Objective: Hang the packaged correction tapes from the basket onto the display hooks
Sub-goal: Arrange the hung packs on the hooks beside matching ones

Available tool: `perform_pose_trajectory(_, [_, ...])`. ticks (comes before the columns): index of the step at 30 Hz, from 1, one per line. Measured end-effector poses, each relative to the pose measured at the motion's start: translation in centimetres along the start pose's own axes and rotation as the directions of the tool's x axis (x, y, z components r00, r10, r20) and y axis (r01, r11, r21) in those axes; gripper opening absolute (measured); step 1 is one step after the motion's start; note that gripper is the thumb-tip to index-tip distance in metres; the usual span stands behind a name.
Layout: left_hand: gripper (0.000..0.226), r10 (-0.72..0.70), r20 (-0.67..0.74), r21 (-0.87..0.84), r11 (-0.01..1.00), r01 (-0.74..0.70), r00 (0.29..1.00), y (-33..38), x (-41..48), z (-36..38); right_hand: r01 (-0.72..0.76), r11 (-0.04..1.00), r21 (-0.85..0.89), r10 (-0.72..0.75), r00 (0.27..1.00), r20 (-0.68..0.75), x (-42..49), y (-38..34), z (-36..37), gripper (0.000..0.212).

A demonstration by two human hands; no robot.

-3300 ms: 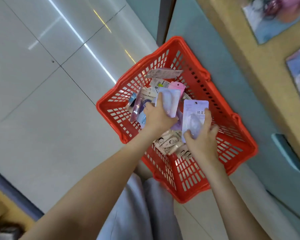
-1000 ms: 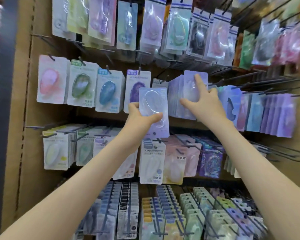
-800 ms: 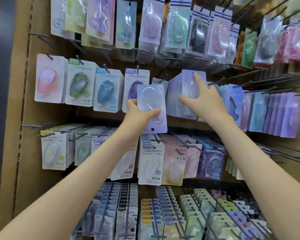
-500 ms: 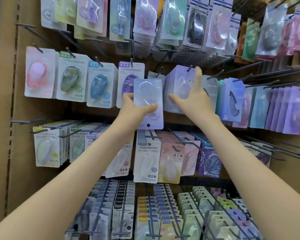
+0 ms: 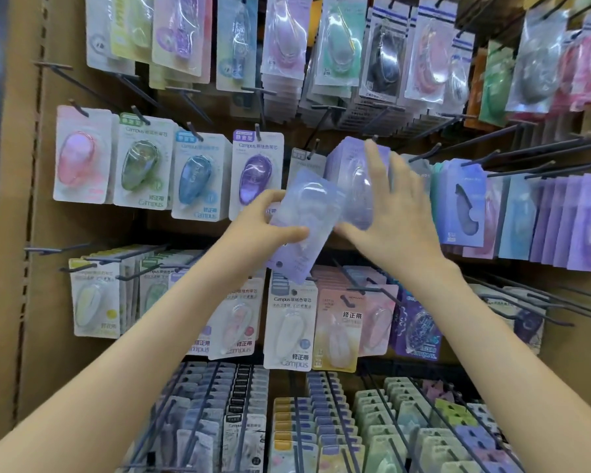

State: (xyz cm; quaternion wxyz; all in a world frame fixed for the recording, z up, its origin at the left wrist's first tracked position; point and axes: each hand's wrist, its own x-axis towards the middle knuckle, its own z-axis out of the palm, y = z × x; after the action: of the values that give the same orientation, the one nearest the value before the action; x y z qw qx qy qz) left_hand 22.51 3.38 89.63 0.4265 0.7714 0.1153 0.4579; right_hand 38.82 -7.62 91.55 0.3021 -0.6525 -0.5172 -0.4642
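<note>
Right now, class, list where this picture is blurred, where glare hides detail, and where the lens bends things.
Head view: the right hand is motion-blurred, as is the lilac pack the left hand grips; head view: glare whitens the top-row blisters; head view: hooks at the right edge fan outward.

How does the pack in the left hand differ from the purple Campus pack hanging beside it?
The held pack is tilted, in the left hand; the Campus pack hangs upright on its hook. Held pack's blister is pale; Campus pack's is deep purple. Both are carded.
</note>
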Motion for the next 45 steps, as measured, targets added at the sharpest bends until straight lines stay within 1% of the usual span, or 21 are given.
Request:
perform_pose_trajectory(1, [0.047, 0.022, 0.033, 0.053, 0.998, -0.024, 0.999, 0.4, -0.1, -0.3, 0.162, 0.987, -0.006, -0.162, 0.987, 0.017, -0.6, -0.1, -0.3, 0.098])
perform_pose_trajectory(2, [0.047, 0.045, 0.067, 0.105, 0.993, -0.052, 0.997, 0.8, -0.1, -0.5, 0.311, 0.95, -0.037, -0.309, 0.949, 0.06, -1.2, -0.1, -0.4, 0.097])
perform_pose_trajectory(4, [0.05, 0.09, 0.152, 0.175, 0.978, -0.116, 0.984, 1.5, -0.2, -0.8, 0.521, 0.843, -0.131, -0.51, 0.853, 0.11, -1.9, 0.1, -0.1, 0.087])
perform_pose_trajectory(6, [0.052, 0.113, 0.244, 0.198, 0.966, -0.163, 0.963, 2.0, -0.3, -0.7, 0.596, 0.784, -0.176, -0.597, 0.8, 0.048, -2.0, 0.3, 0.0, 0.061])
perform_pose_trajectory(7, [0.05, 0.115, 0.267, 0.206, 0.963, -0.174, 0.957, 2.3, -0.3, -0.6, 0.597, 0.779, -0.19, -0.605, 0.796, 0.016, -2.1, 0.4, -0.2, 0.05])
perform_pose_trajectory(10, [0.044, 0.1, 0.249, 0.137, 0.981, -0.137, 0.963, 2.6, 0.0, -0.9, 0.519, 0.829, -0.211, -0.535, 0.844, -0.028, -2.3, 1.0, -0.5, 0.038])
perform_pose_trajectory(13, [0.031, 0.059, 0.17, -0.04, 0.998, -0.053, 0.984, 2.6, 0.4, -0.9, 0.416, 0.903, -0.104, -0.421, 0.906, -0.036, -2.6, 1.3, -1.0, 0.046])
perform_pose_trajectory(16, [0.022, 0.09, 0.129, -0.066, 0.994, -0.082, 0.988, 2.4, 0.8, 0.1, 0.43, 0.903, 0.012, -0.43, 0.899, 0.084, -2.7, 1.1, -1.7, 0.062])
perform_pose_trajectory(18, [0.02, 0.126, 0.112, -0.073, 0.99, -0.119, 0.986, 2.5, 1.1, 0.8, 0.439, 0.898, -0.023, -0.432, 0.891, 0.14, -2.5, 1.0, -2.0, 0.071])
perform_pose_trajectory(20, [0.021, 0.149, 0.063, -0.092, 0.985, -0.143, 0.987, 2.5, 1.6, 1.2, 0.383, 0.922, -0.056, -0.38, 0.923, 0.059, -2.1, 1.3, -2.0, 0.072])
perform_pose_trajectory(22, [0.025, 0.193, -0.056, 0.016, 0.981, -0.193, 0.98, 2.3, 2.5, 1.5, 0.167, 0.984, 0.068, -0.164, 0.985, -0.05, -1.2, 1.6, -2.1, 0.07])
perform_pose_trajectory(24, [0.032, 0.322, -0.197, 0.31, 0.916, -0.253, 0.926, 1.5, 3.5, 1.4, -0.067, 0.98, 0.185, 0.081, 0.994, -0.067, 0.1, 1.9, -2.5, 0.072])
perform_pose_trajectory(25, [0.036, 0.398, -0.232, 0.447, 0.854, -0.266, 0.888, 1.1, 4.0, 1.3, -0.141, 0.973, 0.185, 0.154, 0.986, -0.06, 0.8, 1.9, -2.7, 0.072])
perform_pose_trajectory(27, [0.045, 0.461, -0.236, 0.626, 0.745, -0.229, 0.856, 0.2, 4.8, 1.0, -0.208, 0.966, 0.155, 0.215, 0.976, -0.027, 2.2, 1.9, -2.7, 0.071])
perform_pose_trajectory(30, [0.056, 0.451, -0.205, 0.775, 0.617, -0.137, 0.869, -0.8, 5.7, 0.4, -0.267, 0.956, 0.122, 0.261, 0.963, 0.064, 3.7, 1.6, -2.1, 0.071])
perform_pose_trajectory(32, [0.061, 0.48, -0.166, 0.838, 0.529, -0.133, 0.862, -1.5, 6.2, 0.1, -0.292, 0.949, 0.122, 0.283, 0.955, 0.084, 4.2, 1.3, -1.6, 0.071])
perform_pose_trajectory(34, [0.063, 0.533, -0.145, 0.866, 0.476, -0.154, 0.834, -2.1, 6.6, -0.2, -0.308, 0.945, 0.112, 0.302, 0.951, 0.068, 4.3, 0.9, -1.4, 0.072])
perform_pose_trajectory(36, [0.061, 0.576, -0.143, 0.862, 0.471, -0.184, 0.805, -2.7, 6.9, -0.6, -0.305, 0.949, 0.075, 0.303, 0.952, 0.049, 4.3, 0.6, -1.3, 0.072])
perform_pose_trajectory(40, [0.064, 0.565, -0.119, 0.883, 0.437, -0.174, 0.816, -3.0, 7.0, -1.1, -0.294, 0.955, 0.036, 0.293, 0.955, 0.033, 4.8, 0.4, -1.4, 0.07])
perform_pose_trajectory(43, [0.074, 0.541, -0.162, 0.897, 0.429, -0.105, 0.825, -3.0, 7.1, -1.3, -0.352, 0.933, 0.07, 0.345, 0.934, 0.096, 5.0, 0.5, -0.8, 0.078])
perform_pose_trajectory(45, [0.076, 0.524, -0.143, 0.896, 0.428, -0.115, 0.839, -3.2, 7.1, -1.5, -0.383, 0.92, 0.081, 0.369, 0.918, 0.147, 4.8, 0.5, 0.3, 0.087])
